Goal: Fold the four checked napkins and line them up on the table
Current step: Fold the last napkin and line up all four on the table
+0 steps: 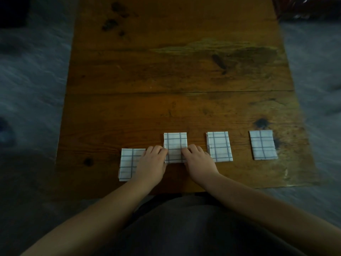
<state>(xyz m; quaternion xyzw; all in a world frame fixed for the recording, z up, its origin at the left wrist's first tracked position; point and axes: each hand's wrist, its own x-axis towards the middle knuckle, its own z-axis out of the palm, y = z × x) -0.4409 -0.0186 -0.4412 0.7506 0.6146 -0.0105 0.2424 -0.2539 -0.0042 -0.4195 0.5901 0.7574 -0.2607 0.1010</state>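
head view: a worn wooden counter runs away from the person, with grey floor on both sides. four folded checked napkins lie flat near its near edge, each a small white rectangle with dark grid lines, set side by side and apart from one another.

the leftmost napkin sits a little nearer the person than the other three, and its right part is hidden under the left hand. the second napkin lies between the two hands. the left hand's fingers are curled against its left edge and the right hand has its fingers curled over the lower right edge, so both hands grip this napkin by its sides. the fingertips are tucked under the knuckles, so exactly how they pinch cannot be made out.

the third napkin lies just to the right of the right hand, not touched by it. the rightmost napkin lies further right, with a wider gap before it than between the second and third. these three have their far edges roughly level.

a dark knot marks the wood just beyond the rightmost napkin, and dark stains show at the far left of the counter. both bare forearms reach in from the bottom corners, above dark clothing.
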